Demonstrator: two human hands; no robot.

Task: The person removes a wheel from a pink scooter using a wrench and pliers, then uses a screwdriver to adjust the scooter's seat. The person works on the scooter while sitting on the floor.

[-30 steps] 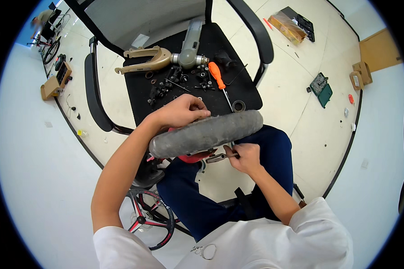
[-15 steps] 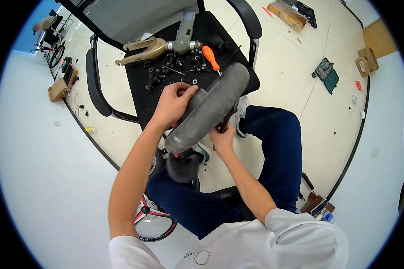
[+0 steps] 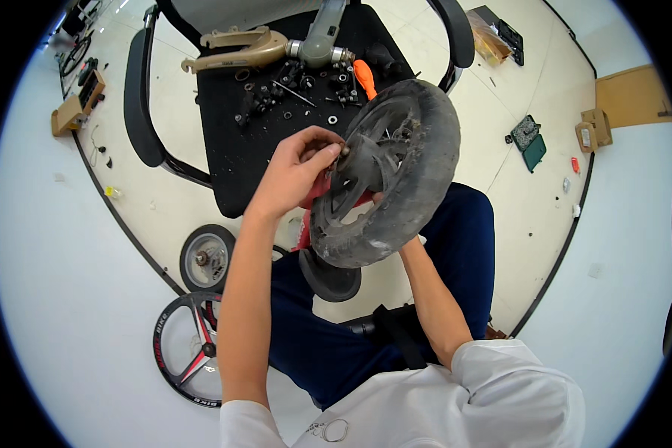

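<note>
Near the middle of the frame, the left hand (image 3: pixel 295 170) is bending its fingers toward the thumb, almost closed, and is pinching a small brownish piece (image 3: pixel 344 149) at the hub side of the wheel; whether that piece is loose or fixed, I cannot tell. The wheel (image 3: pixel 434 160), with its worn grey-black tyre, is standing tilted just right of centre, its hub side facing left. The right hand (image 3: pixel 378 198) is reaching up behind the wheel from below; only a bit of finger is showing between the spokes, so I cannot tell how far it is closed or what it is gripping. A red part (image 3: pixel 317 190) is showing behind the wheel's left side, and a black curved piece (image 3: pixel 330 280) is hanging just below the tyre.

At upper centre, a black chair seat (image 3: pixel 235 160) is bearing a gold fork (image 3: pixel 254 51), scattered small hardware (image 3: pixel 260 101) and an orange-handled screwdriver (image 3: pixel 364 78), partly covered by the tyre. At lower left, a three-spoked wheel (image 3: pixel 200 361) is leaning near a smaller grey wheel (image 3: pixel 215 263).
</note>
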